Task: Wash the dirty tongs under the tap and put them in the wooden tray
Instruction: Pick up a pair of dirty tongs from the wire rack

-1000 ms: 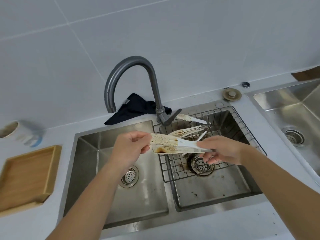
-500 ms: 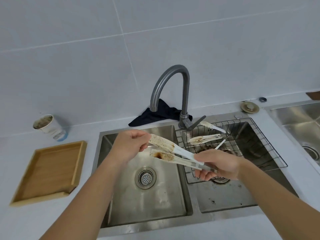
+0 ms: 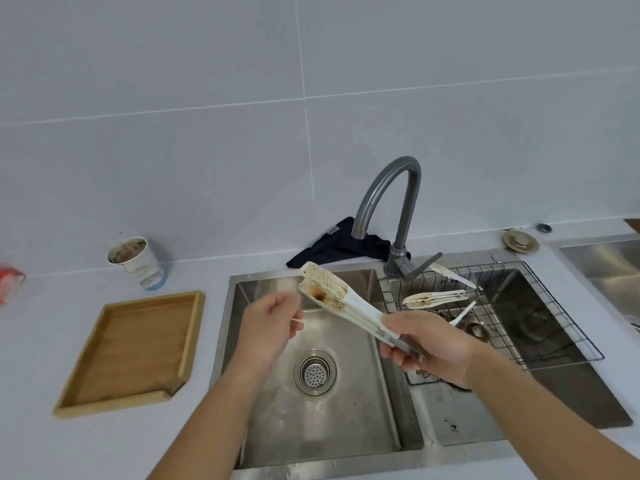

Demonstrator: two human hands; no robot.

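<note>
One dirty tongs [image 3: 341,303] in right hand [image 3: 431,351]

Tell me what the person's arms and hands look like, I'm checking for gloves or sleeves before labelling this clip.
Both are bare: the left hand and right hand wear no gloves, and no rings, watch or bracelet show. No sleeve covers either forearm as far as the bottom edge of the picture.

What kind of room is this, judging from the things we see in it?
Most likely a home kitchen: a steel double sink under a curved tap, a tiled wall behind, and dirty tongs held in the right hand for washing.
</note>
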